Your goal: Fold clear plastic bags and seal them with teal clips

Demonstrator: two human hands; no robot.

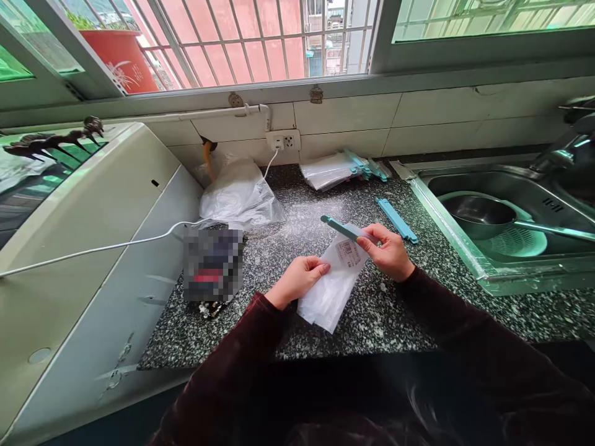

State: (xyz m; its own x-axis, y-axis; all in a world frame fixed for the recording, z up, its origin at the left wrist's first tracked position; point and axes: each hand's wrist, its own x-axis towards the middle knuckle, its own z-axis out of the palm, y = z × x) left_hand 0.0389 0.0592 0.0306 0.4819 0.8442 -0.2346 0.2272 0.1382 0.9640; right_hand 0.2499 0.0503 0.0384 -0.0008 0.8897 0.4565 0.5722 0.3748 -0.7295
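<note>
A small white plastic bag point(330, 290) with a printed label is held above the speckled countertop point(372, 322). My left hand point(297, 279) pinches the bag's left edge, fingers closed on it. My right hand point(388, 251) grips the bag's top together with a teal sealing clip point(341, 228) that sticks out to the left. A second teal clip point(396, 220) lies on the counter just beyond my right hand.
A stack of white bags with teal clips point(337, 168) lies by the back wall. A crumpled clear bag point(239, 195) and a blurred object point(212, 263) sit left, with a white cable point(116, 246). The sink point(465, 248) at right holds a metal bowl point(478, 215).
</note>
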